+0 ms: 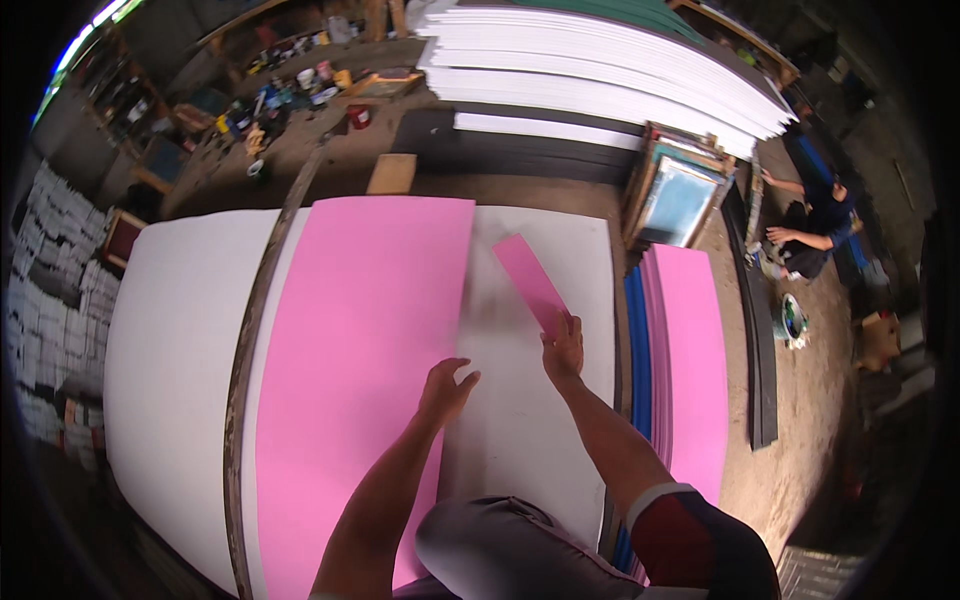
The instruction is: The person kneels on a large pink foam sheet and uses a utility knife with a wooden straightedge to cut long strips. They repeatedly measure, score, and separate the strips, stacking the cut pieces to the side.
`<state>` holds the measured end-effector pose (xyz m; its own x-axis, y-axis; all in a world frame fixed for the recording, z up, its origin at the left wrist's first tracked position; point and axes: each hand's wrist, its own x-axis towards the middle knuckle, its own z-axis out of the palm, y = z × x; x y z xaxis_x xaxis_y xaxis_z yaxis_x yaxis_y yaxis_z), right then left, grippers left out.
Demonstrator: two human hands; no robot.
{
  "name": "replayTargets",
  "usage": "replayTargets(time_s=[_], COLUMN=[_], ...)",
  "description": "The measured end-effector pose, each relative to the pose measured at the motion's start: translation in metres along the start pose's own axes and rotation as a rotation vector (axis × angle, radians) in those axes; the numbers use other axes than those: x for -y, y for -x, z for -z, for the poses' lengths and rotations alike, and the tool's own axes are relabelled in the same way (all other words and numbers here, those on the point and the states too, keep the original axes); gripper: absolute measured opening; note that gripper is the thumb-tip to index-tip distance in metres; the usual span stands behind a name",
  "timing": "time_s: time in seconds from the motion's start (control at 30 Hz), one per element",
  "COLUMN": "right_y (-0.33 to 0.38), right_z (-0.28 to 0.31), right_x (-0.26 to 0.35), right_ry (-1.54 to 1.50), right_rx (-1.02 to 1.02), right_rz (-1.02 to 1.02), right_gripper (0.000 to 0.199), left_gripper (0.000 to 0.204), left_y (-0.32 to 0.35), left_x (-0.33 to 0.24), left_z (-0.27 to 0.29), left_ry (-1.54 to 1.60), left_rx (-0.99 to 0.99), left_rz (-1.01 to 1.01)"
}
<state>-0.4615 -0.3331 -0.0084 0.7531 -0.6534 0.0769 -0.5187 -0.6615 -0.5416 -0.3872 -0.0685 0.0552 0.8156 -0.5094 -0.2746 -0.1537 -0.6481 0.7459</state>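
Observation:
My right hand (pixel 564 350) grips the lower end of a narrow pink strip (pixel 525 275), which slants up and to the left above a white sheet (pixel 545 430). Just left of it, my left hand (pixel 447 390) hovers by the right edge of a large pink sheet (pixel 365 300). Its thumb and fingers are apart, with nothing between them. The pink sheet lies flat on the white surface, and a long, worn wooden bar (pixel 255 330) runs along its left side. My knee hides part of the near edge.
Stacked pink sheets (pixel 690 350) stand at the right beside blue ones (pixel 636 370). Framed screens (pixel 680 200) lean behind them. A tall pile of white sheets (pixel 600 75) fills the back. Another person (pixel 820 225) crouches at the far right near a bucket (pixel 792 318).

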Motion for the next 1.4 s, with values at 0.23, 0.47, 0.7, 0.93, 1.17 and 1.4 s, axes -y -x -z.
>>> replayTargets(time_s=[0.23, 0.47, 0.7, 0.93, 1.17, 1.4], right_y=[0.067, 0.111, 0.208, 0.338, 0.506, 0.655], right_z=[-0.009, -0.047, -0.076, -0.098, -0.093, -0.091], right_x=[0.098, 0.227, 0.35, 0.445, 0.484, 0.433], right_ry=[-0.355, -0.513, -0.701, -0.559, -0.37, -0.205], right_rx=[0.286, 0.469, 0.893, 1.148, 1.199, 1.4], right_rz=[0.629, 0.916, 0.797, 0.943, 1.329, 1.569], right_gripper=[0.068, 0.066, 0.072, 0.08, 0.072, 0.072], left_gripper=[0.068, 0.044, 0.045, 0.044, 0.028, 0.033], left_y=[0.006, 0.198, 0.4, 0.57, 0.687, 0.76], left_x=[0.026, 0.12, 0.154, 0.187, 0.205, 0.185], left_z=[0.119, 0.236, 0.24, 0.183, 0.076, -0.072], left_ry=[0.595, 0.912, 0.822, 0.75, 1.056, 1.095], left_rx=[-0.673, -0.68, -0.803, -0.981, -1.452, -1.85], left_rz=[0.224, 0.402, 0.646, 0.697, 0.714, 0.868])
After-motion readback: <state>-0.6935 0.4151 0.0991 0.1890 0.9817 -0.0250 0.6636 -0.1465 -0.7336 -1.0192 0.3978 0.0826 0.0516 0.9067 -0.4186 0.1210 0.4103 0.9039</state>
